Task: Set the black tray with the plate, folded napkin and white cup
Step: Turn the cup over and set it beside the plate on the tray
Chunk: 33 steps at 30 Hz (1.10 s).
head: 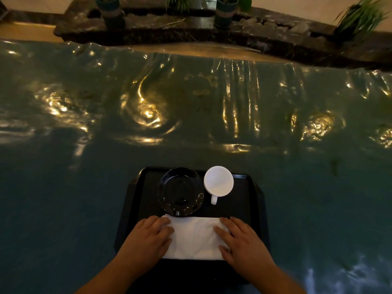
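A black tray lies on the table near me. On its far left part sits a black plate. Right of the plate stands a white cup, its handle pointing toward me. A folded white napkin lies across the tray's near part. My left hand rests flat on the napkin's left end. My right hand presses flat on its right end. Both hands have their fingers spread and grip nothing.
The table is covered by a wrinkled, shiny dark teal sheet that reflects lamps. Beyond its far edge runs a dark stone ledge with potted plants and stones.
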Motion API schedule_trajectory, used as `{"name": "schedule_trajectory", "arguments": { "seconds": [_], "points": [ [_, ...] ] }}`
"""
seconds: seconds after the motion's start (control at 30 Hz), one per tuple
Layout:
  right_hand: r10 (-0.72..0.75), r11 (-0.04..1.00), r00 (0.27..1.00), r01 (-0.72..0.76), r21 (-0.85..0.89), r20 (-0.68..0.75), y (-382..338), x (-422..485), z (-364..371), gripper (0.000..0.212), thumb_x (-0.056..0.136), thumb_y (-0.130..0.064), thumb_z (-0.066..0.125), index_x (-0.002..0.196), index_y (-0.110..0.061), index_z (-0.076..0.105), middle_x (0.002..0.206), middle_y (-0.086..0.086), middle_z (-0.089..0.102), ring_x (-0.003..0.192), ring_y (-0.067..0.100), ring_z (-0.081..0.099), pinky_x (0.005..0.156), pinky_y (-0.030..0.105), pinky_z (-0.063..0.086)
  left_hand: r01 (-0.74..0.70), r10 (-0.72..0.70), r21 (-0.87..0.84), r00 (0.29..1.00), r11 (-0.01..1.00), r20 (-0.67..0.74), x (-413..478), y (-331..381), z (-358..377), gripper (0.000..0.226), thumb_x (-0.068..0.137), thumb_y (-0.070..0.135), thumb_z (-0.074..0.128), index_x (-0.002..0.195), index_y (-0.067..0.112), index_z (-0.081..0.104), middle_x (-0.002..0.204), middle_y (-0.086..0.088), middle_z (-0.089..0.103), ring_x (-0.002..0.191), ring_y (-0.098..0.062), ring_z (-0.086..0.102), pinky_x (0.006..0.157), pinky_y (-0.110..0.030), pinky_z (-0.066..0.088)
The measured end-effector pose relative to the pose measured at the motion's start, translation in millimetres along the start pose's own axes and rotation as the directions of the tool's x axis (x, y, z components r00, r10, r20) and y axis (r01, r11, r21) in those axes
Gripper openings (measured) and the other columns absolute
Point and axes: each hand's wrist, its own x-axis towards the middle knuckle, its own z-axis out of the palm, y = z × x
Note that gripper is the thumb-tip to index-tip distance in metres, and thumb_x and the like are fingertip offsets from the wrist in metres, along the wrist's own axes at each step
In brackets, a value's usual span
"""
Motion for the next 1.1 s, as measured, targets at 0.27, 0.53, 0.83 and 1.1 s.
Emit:
{"name": "schedule_trajectory", "arguments": {
  "seconds": [0.27,0.53,0.83,1.1],
  "points": [
    [0.031,0.999,0.999,-0.031,-0.014,0.010,1,11,-3,0.054,0.083,-0.054,0.065,0.133,-0.035,0.067,0.138,-0.003,0.066,0.121,0.023,0.066,0.096,0.040,0.056,0.027,-0.026,0.010,1.000,1.000,-0.017,6,-5,1,0.032,0.090,0.043,0.053,0.103,0.025,0.076,0.117,-0.002,0.072,0.100,-0.026,0.070,0.081,-0.039,0.060],
    [0.041,0.999,0.999,-0.041,0.001,0.005,3,19,-4,0.058,0.077,-0.046,0.078,0.132,-0.032,0.068,0.138,-0.001,0.066,0.121,0.026,0.065,0.097,0.042,0.055,0.062,-0.061,0.013,0.997,0.998,-0.051,5,-8,6,0.030,0.092,0.044,0.052,0.106,0.027,0.073,0.117,-0.002,0.071,0.100,-0.025,0.067,0.081,-0.041,0.059],
    [0.055,0.998,0.998,-0.055,-0.011,0.029,0,19,-5,0.055,0.083,-0.048,0.066,0.136,-0.033,0.065,0.142,-0.001,0.063,0.126,0.027,0.062,0.100,0.044,0.054,0.118,-0.118,-0.043,0.993,0.992,-0.007,8,-4,-3,0.031,0.089,0.043,0.054,0.103,0.024,0.075,0.114,-0.001,0.069,0.093,-0.024,0.067,0.077,-0.038,0.059],
    [0.102,0.994,0.995,-0.102,-0.046,0.001,-3,18,-14,0.058,0.076,-0.051,0.079,0.129,-0.029,0.070,0.130,0.002,0.069,0.116,0.026,0.067,0.093,0.042,0.059,0.256,-0.252,-0.066,0.965,0.964,0.069,17,-8,-32,0.038,0.085,0.049,0.050,0.094,0.024,0.076,0.094,0.005,0.069,0.079,-0.017,0.066,0.064,-0.033,0.057]
  ]
}}
